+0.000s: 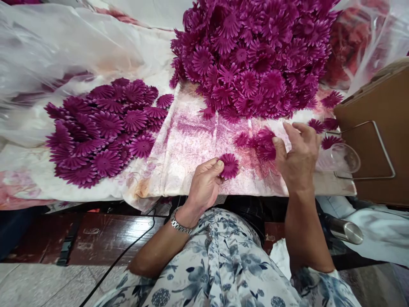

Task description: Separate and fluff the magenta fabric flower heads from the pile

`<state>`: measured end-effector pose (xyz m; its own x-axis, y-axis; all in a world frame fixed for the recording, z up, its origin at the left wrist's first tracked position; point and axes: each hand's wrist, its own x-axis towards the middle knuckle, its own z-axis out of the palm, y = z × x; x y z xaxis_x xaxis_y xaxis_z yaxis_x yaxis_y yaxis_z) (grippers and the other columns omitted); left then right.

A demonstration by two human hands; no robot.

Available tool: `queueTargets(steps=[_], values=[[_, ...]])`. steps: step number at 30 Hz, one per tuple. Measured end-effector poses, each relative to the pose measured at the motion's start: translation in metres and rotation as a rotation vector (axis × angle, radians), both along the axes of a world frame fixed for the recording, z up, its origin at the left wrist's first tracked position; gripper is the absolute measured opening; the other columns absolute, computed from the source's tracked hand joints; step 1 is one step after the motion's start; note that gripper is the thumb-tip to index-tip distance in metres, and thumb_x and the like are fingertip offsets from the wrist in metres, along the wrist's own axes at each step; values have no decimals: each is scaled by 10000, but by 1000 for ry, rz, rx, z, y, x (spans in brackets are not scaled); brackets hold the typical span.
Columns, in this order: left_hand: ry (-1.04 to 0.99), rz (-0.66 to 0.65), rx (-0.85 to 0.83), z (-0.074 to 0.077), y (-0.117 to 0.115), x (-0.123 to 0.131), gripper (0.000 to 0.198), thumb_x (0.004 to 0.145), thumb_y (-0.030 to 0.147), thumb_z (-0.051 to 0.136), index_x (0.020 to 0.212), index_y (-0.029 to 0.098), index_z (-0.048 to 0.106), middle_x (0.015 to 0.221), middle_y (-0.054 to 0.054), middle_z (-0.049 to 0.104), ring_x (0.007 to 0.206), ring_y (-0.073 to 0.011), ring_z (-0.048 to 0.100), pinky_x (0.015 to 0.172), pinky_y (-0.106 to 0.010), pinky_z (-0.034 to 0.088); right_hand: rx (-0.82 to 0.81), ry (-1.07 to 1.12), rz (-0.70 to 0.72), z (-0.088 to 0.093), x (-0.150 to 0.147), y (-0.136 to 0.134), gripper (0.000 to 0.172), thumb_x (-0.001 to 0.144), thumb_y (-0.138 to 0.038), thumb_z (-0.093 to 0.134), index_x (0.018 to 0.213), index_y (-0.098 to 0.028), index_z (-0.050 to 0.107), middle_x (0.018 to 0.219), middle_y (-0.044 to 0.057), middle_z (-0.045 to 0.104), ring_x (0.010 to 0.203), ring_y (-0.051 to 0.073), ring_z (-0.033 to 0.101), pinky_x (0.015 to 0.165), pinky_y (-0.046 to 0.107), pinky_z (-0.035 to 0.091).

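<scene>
Between the thumb and fingers of my left hand point(206, 181) is a purple artificial flower head point(229, 166), held just above the cloth near the table's front edge. My right hand point(297, 153) is over the cloth to the right, its thumb and fingers apart. A few loose purple flower heads point(260, 144) lie beside its thumb; whether the thumb touches them I cannot tell. A large heap of the same flower heads point(255, 59) rises at the back. To the left lies a lower pile of flattened flower heads point(105, 132).
A cardboard box point(377, 132) with a bent metal wire frame point(388, 149) stands at the right edge. Near it rests a clear plastic cup point(343, 158). Plastic sheeting point(64, 42) covers the back left. A stained cloth point(188, 140) spreads over the table.
</scene>
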<state>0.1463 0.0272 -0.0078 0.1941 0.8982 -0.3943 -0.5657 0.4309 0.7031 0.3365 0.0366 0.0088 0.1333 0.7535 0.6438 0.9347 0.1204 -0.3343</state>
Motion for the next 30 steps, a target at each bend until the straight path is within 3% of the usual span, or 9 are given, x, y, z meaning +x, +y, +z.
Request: queueTargets(steps=[3, 5, 7, 13, 16, 19, 22, 26, 30], values=[[-9, -7, 18, 1, 0, 2, 206, 636, 300, 751, 633, 116, 659, 613, -9, 598, 592, -97, 517, 588, -216, 409, -122, 51, 282, 2, -15, -5, 268, 811, -304, 612, 1060, -207, 608, 1002, 97, 608, 927, 205, 571, 787, 368, 487], [-23, -29, 36, 1, -2, 4, 202, 650, 296, 742, 626, 120, 647, 606, 0, 586, 584, -88, 500, 577, -205, 396, -203, 118, 500, -2, -34, -10, 150, 821, -263, 595, 956, -198, 610, 861, 61, 617, 817, 172, 575, 708, 317, 497], [-26, -47, 43, 1, -3, 6, 202, 651, 291, 744, 620, 125, 634, 598, 9, 570, 580, -82, 485, 564, -197, 380, -237, 146, 591, -7, -50, -12, 43, 837, -225, 556, 826, -195, 585, 741, 31, 591, 733, 158, 551, 659, 300, 479], [-2, -40, 74, -2, -6, 4, 239, 621, 302, 771, 573, 124, 619, 532, 28, 507, 526, -70, 420, 525, -201, 345, -175, 250, 522, -13, -55, -10, 122, 858, -182, 506, 763, -190, 582, 673, 15, 590, 644, 134, 550, 604, 270, 453], [-7, -39, 66, -2, -5, 2, 250, 623, 340, 765, 611, 119, 648, 550, 6, 546, 545, -92, 471, 553, -224, 380, -94, 245, 291, -8, -34, -3, 113, 862, -208, 514, 836, -194, 623, 728, 23, 619, 680, 146, 575, 640, 292, 468], [3, -12, 38, -1, -2, -1, 251, 619, 344, 766, 661, 117, 667, 612, -22, 603, 608, -126, 539, 623, -257, 424, -26, 50, 93, -2, -18, 4, 173, 851, -265, 540, 974, -196, 639, 939, 84, 628, 885, 216, 569, 803, 396, 452], [-10, -20, 35, -1, -1, -1, 217, 648, 323, 745, 662, 125, 657, 634, -21, 604, 621, -124, 538, 612, -248, 418, -49, -10, 233, 2, -24, 2, 263, 815, -306, 602, 1053, -196, 609, 1019, 102, 604, 961, 232, 546, 841, 407, 448], [-6, -40, 58, -3, -2, 0, 217, 687, 312, 717, 601, 139, 619, 582, 7, 524, 566, -91, 443, 539, -214, 358, -185, 75, 584, -5, -56, -7, 86, 853, -270, 553, 851, -196, 597, 752, 43, 606, 748, 170, 550, 683, 315, 478], [11, -38, 69, -4, -3, 0, 286, 682, 358, 722, 559, 139, 587, 541, 21, 461, 527, -80, 378, 495, -212, 314, -161, 154, 576, -13, -65, -6, 121, 866, -213, 525, 762, -189, 582, 676, 24, 608, 667, 146, 553, 634, 288, 468]])
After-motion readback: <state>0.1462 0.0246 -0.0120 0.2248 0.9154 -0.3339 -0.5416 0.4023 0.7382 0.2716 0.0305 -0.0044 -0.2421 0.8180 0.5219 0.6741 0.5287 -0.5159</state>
